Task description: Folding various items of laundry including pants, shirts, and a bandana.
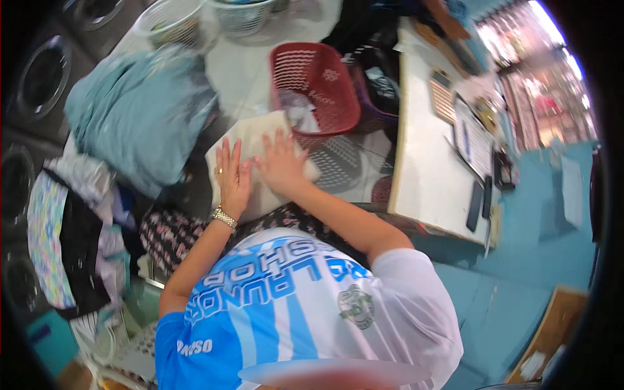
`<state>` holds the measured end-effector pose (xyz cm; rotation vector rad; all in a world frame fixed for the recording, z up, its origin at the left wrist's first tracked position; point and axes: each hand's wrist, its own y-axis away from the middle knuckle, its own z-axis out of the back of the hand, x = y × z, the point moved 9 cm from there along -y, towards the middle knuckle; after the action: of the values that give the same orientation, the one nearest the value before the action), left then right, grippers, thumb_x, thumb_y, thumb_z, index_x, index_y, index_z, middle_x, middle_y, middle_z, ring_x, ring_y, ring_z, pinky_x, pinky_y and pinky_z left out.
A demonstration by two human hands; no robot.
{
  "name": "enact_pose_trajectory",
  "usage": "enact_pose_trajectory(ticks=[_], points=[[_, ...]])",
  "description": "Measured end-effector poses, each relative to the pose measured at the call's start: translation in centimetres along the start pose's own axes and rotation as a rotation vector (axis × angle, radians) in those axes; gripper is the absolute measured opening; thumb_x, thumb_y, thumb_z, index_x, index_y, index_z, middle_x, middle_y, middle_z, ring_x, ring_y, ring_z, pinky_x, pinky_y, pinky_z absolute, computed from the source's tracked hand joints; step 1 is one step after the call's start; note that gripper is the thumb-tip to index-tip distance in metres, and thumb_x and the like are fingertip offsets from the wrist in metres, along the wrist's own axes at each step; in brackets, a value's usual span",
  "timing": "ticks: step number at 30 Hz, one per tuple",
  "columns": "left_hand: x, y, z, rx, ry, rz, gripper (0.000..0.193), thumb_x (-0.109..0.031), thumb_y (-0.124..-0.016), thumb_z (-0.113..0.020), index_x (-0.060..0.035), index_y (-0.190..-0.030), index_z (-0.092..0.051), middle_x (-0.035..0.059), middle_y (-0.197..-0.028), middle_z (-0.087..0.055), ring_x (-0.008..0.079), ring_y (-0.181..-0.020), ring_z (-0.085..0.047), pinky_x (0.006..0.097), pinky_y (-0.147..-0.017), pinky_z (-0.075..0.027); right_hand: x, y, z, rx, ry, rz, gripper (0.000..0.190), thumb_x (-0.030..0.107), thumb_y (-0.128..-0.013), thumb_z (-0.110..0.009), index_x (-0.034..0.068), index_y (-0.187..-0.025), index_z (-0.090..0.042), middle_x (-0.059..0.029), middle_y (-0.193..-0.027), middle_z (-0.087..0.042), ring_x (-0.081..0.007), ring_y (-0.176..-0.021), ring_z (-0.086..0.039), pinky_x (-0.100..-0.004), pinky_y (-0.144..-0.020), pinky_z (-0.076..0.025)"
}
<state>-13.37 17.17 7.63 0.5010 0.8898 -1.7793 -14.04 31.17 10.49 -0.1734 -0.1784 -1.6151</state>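
A cream-coloured folded cloth [253, 131] lies over my lap, above black floral fabric [170, 234]. My left hand [233, 178], with a ring and a metal-banded wristwatch [224, 217], rests flat on the cloth's left part. Flat on its right part lies my right hand [282, 163], fingers spread. The two hands are close together, thumbs nearly meeting. Just beyond the cloth stands a red plastic basket [314, 87] with some white and grey fabric in it. A large grey-green bundle of cloth [141, 117] is to the left.
A white-topped table [424, 161] at right holds a calculator [442, 100] and a clipboard with paper [472, 139]. White baskets [170, 22] stand at the top. Front-loading machines [44, 75] line the left side, near piled clothes [80, 239]. Another person's arm [446, 19] shows at upper right.
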Motion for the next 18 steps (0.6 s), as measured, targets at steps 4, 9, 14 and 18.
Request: enact_pose_trajectory(ticks=[4,9,14,18], points=[[1.7,-0.6,-4.6,0.104,0.027,0.122,0.058,-0.04,-0.097,-0.042,-0.0144,-0.147,-0.027,0.0239,-0.151,-0.019,0.0397,-0.14,-0.014,0.0443,-0.112,-0.016,-6.4,-1.9,-4.0,0.038,-0.42,-0.406,0.082,0.059,-0.086,-0.048,0.001,-0.141,-0.031,-0.0319,-0.144,-0.027,-0.0404,-0.126,-0.044,-0.0541,-0.097,-0.04],[7.9,4.0,-6.8,0.362,0.597,0.74,0.075,-0.05,-0.094,-0.046,-0.0118,-0.15,-0.013,0.0221,-0.144,-0.035,0.033,-0.135,-0.032,0.0419,-0.109,-0.026,-7.4,-2.6,-8.0,0.446,-1.278,-0.511,0.084,0.036,-0.069,-0.08,-0.013,-0.126,-0.043,-0.0243,-0.114,-0.06,-0.03,-0.105,-0.06,-0.0395,-0.09,-0.047],[9.2,6.1,-5.6,0.513,0.96,0.898,0.061,-0.043,-0.093,-0.055,-0.0063,-0.138,-0.036,0.0111,-0.133,-0.05,0.0227,-0.118,-0.051,0.0357,-0.096,-0.044,-3.1,-1.9,-2.8,0.398,-1.349,-0.352,0.068,0.016,-0.063,-0.083,-0.008,-0.115,-0.048,-0.0189,-0.106,-0.061,-0.0241,-0.097,-0.06,-0.035,-0.085,-0.049],[10.6,7.7,-4.9,0.491,1.46,1.102,0.058,-0.047,-0.094,-0.049,-0.0101,-0.137,-0.039,0.0054,-0.118,-0.06,0.0193,-0.102,-0.06,0.0336,-0.085,-0.051,-0.8,-1.2,8.1,0.243,-1.065,-0.112,0.054,0.017,-0.068,-0.082,0.002,-0.108,-0.049,-0.0098,-0.101,-0.059,-0.0212,-0.096,-0.057,-0.0343,-0.081,-0.047]])
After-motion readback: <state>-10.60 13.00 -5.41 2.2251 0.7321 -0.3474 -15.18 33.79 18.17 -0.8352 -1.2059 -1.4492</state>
